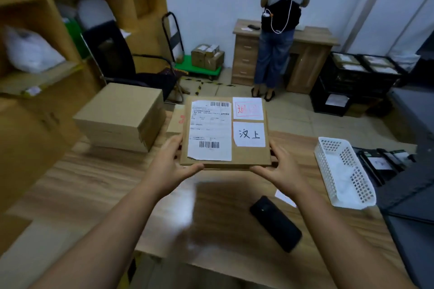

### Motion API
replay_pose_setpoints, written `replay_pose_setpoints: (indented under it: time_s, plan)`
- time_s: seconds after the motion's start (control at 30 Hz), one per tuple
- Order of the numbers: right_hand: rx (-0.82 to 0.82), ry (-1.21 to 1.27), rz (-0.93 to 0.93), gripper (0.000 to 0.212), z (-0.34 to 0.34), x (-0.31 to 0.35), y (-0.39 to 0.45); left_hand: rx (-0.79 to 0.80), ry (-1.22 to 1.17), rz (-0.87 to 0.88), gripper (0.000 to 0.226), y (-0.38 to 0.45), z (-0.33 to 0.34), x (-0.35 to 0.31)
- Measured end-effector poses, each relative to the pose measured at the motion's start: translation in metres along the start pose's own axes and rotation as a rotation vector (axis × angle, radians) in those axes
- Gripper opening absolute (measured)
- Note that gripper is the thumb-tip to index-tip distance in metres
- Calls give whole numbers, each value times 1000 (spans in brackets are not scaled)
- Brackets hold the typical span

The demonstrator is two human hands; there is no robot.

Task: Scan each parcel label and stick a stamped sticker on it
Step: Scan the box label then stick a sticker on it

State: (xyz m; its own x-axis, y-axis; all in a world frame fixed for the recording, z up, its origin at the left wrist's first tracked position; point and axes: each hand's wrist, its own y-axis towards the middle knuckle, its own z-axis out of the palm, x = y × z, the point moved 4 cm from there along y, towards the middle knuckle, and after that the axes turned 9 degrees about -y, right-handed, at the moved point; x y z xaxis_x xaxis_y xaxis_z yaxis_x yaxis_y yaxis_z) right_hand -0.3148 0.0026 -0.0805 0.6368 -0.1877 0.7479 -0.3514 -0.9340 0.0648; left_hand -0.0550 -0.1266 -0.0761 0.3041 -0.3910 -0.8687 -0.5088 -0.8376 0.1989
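While I am looking down over the wood-grain table (98, 178), I am holding a flat cardboard parcel (249, 155) up above it with both hands. My left hand (170, 166) is gripping the near-left corner, thumb curled along the front edge and fingers wrapped up the left side. My right hand (280, 171) is gripping the near-right corner the same way, thumb along the front edge, fingers curled around the right side. The parcel's top is facing me: a white rectangular shipping label (210, 130) with two barcodes is covering the left half, a square white sticker stamped in red (248, 108) is sitting at the top right, and a second white square with black handwritten characters (249, 134) is lying just below it. A glossy black phone (276, 224) is lying on the table near my right forearm. A white perforated plastic basket (344, 171) is standing at the right edge. A thicker stack of plain cardboard boxes (122, 116) is resting on the table's left.
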Motion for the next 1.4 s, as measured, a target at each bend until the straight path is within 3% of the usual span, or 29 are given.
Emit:
replay_pose_setpoints:
  time_s: [0.27, 0.63, 0.83, 1.07, 1.17, 1.27, 1.4]
  plan:
    - [-29, 40, -309, 97, -19, 103, 6, -358, 14, 123, 93, -57, -79, -77]
    - [105, 155, -493, 105, 49, 241, -31, -583, 66, 118, 96, -165, -205, -93]
    - [296, 153, -605, 105, 176, 346, -78, -781, 158, -45, 102, -293, -317, -59]
    - [726, 187, -811, 95, 374, 473, -184, -1135, 273, -409, 107, -514, -404, 15]
    - [947, 177, -910, 91, 454, 525, -250, -1317, 359, -556, 106, -615, -423, 24]
    - [1136, 191, -1014, 101, 524, 570, -324, -1499, 407, -690, 104, -707, -425, 27]
    - [1368, 257, -1121, 91, 600, 613, -414, -1699, 494, -816, 103, -792, -418, 8]
